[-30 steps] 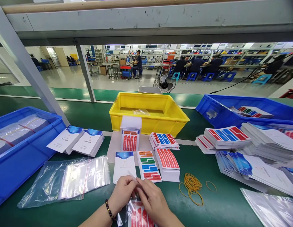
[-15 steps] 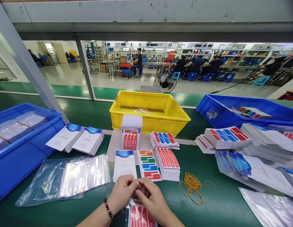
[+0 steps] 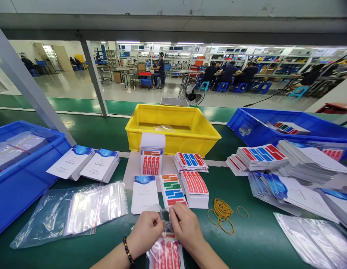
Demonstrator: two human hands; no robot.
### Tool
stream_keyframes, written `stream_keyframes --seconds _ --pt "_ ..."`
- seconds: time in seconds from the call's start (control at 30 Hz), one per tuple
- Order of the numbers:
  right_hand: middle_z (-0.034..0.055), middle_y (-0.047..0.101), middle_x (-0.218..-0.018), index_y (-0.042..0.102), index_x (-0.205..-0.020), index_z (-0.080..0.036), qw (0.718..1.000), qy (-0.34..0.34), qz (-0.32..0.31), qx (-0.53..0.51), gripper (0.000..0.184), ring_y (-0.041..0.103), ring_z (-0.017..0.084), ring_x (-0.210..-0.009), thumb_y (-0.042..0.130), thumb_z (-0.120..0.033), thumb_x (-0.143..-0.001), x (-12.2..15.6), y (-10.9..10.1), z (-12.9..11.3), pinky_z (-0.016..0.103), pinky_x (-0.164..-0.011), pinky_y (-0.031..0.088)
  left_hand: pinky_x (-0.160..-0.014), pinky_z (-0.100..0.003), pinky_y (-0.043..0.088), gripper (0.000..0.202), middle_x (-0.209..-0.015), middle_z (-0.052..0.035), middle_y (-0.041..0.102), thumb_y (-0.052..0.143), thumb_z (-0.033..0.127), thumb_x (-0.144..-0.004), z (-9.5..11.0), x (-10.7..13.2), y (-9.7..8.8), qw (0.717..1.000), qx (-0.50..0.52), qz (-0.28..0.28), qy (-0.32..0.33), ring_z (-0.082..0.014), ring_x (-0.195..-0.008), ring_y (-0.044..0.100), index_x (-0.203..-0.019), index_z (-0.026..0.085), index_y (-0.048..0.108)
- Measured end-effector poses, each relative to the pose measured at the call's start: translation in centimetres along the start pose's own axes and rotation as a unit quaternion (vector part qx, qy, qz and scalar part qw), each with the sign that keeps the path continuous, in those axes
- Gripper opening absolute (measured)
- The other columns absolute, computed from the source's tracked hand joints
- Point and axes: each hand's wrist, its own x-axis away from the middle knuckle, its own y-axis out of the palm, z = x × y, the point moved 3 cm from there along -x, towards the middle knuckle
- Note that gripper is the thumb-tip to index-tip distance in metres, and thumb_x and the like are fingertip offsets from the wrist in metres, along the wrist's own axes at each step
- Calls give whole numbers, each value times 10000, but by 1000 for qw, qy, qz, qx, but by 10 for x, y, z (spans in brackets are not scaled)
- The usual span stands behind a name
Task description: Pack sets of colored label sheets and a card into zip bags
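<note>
A clear plastic bag (image 3: 165, 253) with red-and-white label cards in it lies at the near edge of the bench. My left hand (image 3: 147, 228), a beaded bracelet on its wrist, is closed in a pinch on the bag's top edge. On the other side of that edge my right hand (image 3: 186, 223) pinches too, a small gap between the fists. Just beyond are a white booklet stack (image 3: 145, 196) with blue tops, a multicoloured label stack (image 3: 172, 189) and a red label stack (image 3: 194, 188). My fingers partly hide the bag's mouth.
A yellow bin (image 3: 173, 140) stands behind the stacks, with blue bins (image 3: 28, 164) left and right. Flat clear bags (image 3: 84, 209) lie at left. Rubber bands (image 3: 222, 209) and more card piles (image 3: 263, 158) are at right. A fan (image 3: 191, 93) and seated people are beyond.
My hands have drawn apart from touching, the bag's top edge now showing between them. The whole view has shifted slightly; the stacks and bins stay in place.
</note>
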Motion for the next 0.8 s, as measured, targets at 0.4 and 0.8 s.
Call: stream_keyframes --seconds 0.4,0.8 --pt "36 606 -744 607 -897 -183 964 -31 -185 -186 244 549 142 -671 364 -172 -874 -2 -9 -7 235 -617 413 -858 -319 331 185 -877 -66 604 471 261 -769 26 12 -36 972 -66 77 214 -207 -928 488 -857 172 608" --pt "49 598 -815 589 -805 -169 973 -89 -195 -84 203 525 161 -770 396 -137 -858 -24 -19 -17 276 -696 416 -502 -196 261 161 -538 56 446 456 168 -723 14 32 -30 981 -122 -128 79 -88 -528 389 -577 167 524"
